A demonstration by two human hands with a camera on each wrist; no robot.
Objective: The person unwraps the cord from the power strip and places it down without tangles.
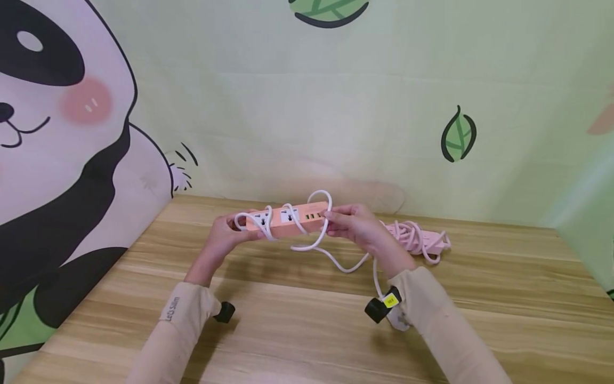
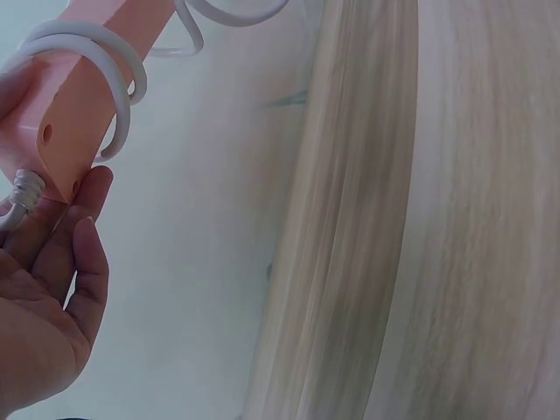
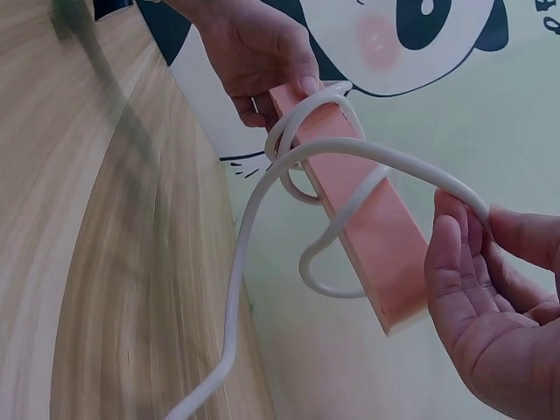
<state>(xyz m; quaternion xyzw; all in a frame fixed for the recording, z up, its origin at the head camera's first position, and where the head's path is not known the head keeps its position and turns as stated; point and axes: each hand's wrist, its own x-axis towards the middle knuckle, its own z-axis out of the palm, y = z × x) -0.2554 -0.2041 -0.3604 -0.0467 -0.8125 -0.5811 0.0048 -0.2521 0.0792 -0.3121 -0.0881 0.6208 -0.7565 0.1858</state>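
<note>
A coral power strip [image 1: 312,225] with sockets and USB ports is held up above the table, its white cord [image 3: 232,293] looped loosely around it. My left hand [image 1: 220,237] grips the strip's left end, where the cord comes out beside the fingers. At the other end, my right hand [image 3: 499,324] pinches the cord between thumb and fingers, close to the strip's end. From there the cord hangs in a curve and runs down to the table. A white plug [image 1: 399,321] lies under my right wrist, partly hidden.
Behind my right forearm, a pink power strip [image 1: 435,242] wound in its own pink cord lies on the wooden table [image 1: 297,336]. A pale green backdrop [image 1: 230,106] with a printed panda and leaves stands at the table's back edge. Each wrist carries a small black camera [image 1: 224,312].
</note>
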